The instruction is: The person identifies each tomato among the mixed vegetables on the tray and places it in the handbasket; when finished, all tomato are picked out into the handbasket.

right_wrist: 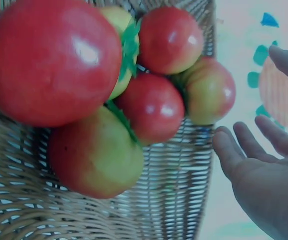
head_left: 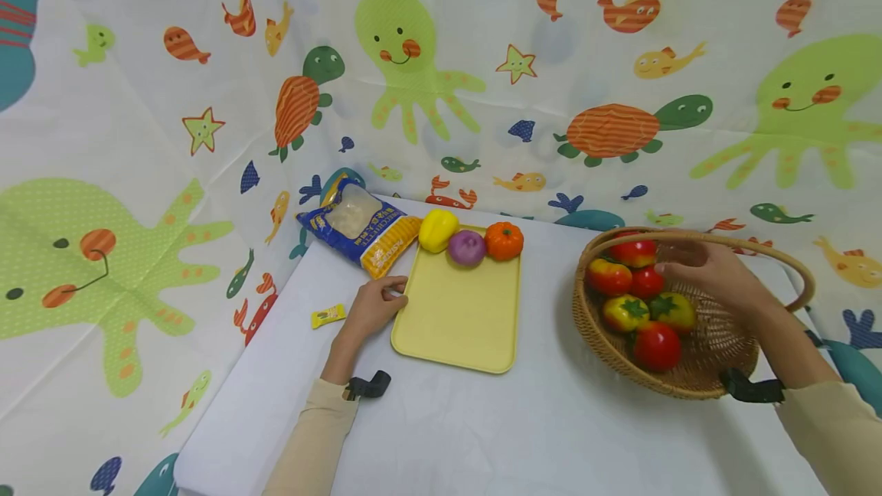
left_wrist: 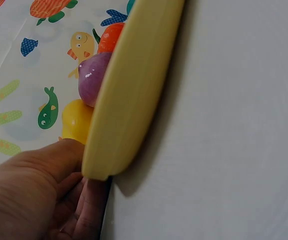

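Note:
At the left edge of a pale yellow tray (head_left: 458, 320), my left hand (head_left: 372, 308) pinches the rim; the left wrist view has the thumb above and fingers beneath the tray (left_wrist: 139, 90). A yellow bell pepper (head_left: 439, 231), a purple onion (head_left: 467, 248) and a small orange pumpkin (head_left: 504, 241) sit along its far end. My right hand (head_left: 720, 278) reaches over the wicker basket (head_left: 586, 320), fingers spread and nothing held in the right wrist view. Several red and yellow-green tomatoes (head_left: 657, 347) lie inside the basket, left of that hand.
A blue and yellow pasta bag (head_left: 361, 224) lies at the back left, touching the tray area. Left of my left hand is a small yellow packet (head_left: 328, 316). The basket's arched handle (head_left: 772, 242) rises past my right wrist. A sea-animal curtain (head_left: 503, 113) hangs behind the table.

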The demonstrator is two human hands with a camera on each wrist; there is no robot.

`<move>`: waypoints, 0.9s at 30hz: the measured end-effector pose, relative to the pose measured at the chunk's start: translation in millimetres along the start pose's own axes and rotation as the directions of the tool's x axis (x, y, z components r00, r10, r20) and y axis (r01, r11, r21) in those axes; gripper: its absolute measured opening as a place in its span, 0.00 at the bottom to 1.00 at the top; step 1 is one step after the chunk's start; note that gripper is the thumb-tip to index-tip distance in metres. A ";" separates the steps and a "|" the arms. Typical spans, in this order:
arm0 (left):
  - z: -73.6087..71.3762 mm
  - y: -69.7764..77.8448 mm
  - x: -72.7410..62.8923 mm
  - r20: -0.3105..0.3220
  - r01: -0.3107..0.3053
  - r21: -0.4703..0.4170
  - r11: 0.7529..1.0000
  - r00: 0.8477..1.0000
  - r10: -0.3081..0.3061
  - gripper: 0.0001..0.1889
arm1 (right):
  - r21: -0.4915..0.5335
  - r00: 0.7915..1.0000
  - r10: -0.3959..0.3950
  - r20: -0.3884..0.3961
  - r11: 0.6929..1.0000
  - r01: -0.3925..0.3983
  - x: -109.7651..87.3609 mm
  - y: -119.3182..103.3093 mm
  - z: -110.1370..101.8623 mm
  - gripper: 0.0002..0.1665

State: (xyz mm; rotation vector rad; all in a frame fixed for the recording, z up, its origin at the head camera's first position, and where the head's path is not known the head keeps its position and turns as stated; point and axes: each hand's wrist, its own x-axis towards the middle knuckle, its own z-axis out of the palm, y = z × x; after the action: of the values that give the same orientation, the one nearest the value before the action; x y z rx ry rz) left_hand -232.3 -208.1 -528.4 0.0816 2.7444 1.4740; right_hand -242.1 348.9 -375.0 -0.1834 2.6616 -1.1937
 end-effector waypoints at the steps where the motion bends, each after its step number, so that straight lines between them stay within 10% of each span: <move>1: -0.3 -0.2 0.4 0.000 0.001 0.001 1.000 1.000 -0.001 0.22 | 0.012 1.000 -0.014 -0.007 1.000 0.014 -2.2 -1.4 1.4 0.45; 17: -13.8 5.5 12.9 0.010 -0.018 0.147 0.989 1.000 0.017 0.23 | 0.008 0.992 -0.125 -0.017 0.992 0.125 -36.7 -39.7 34.7 0.41; 27: -19.0 54.2 41.0 0.023 -0.125 0.512 0.850 0.991 0.132 0.26 | 0.055 0.948 -0.300 0.102 0.954 0.296 -41.8 -82.9 75.9 0.36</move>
State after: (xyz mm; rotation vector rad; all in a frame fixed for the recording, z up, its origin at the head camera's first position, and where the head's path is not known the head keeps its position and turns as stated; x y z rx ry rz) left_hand -272.2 -191.7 -472.6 0.2702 3.1137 0.7120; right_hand -180.7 247.5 -355.9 -0.6460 2.5758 -1.2769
